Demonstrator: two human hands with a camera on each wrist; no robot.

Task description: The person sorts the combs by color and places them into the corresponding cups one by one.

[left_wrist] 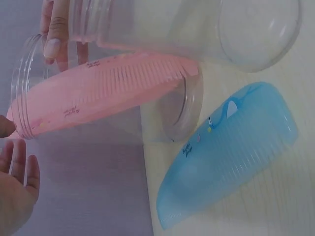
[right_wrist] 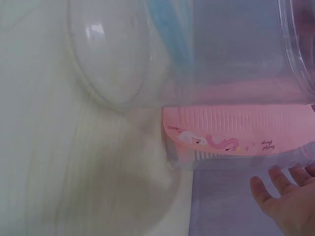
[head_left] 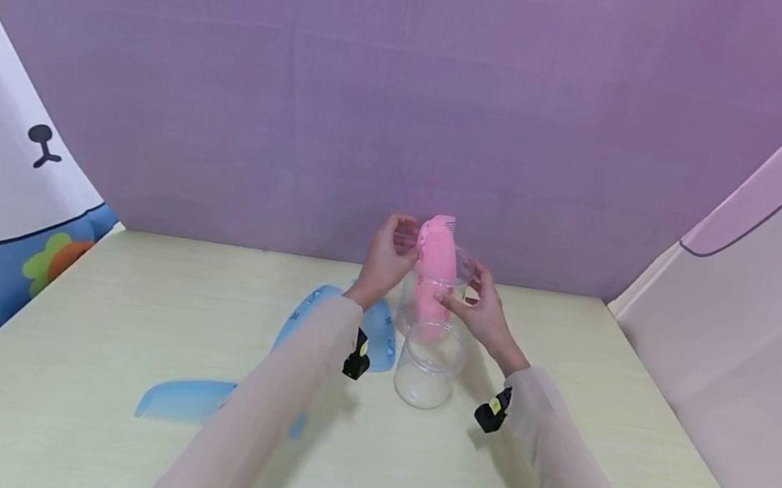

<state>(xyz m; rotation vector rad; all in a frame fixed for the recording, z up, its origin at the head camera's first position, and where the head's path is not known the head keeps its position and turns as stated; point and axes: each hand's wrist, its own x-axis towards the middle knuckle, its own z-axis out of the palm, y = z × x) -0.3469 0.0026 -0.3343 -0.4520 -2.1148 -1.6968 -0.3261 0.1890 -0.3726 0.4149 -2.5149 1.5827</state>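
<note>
We're seeing a near blue comb [head_left: 181, 399], then a clear front jar [head_left: 424, 382] w/ a farther blue comb [head_left: 381, 335] to its L. Just behind, we're gripping the rear jar [left_wrist: 166, 116] w/ our R hand [head_left: 486, 316], pink combs [head_left: 438, 256] leaning inside, tops above rim. We're holding our L hand [head_left: 386, 262] loosely spread beside them.

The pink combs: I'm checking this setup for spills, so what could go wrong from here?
The pink combs stick up past the rim of the far jar, so a bump to them might tip it. The near jar stands close in front, so a careless forearm move could knock it over.
</note>
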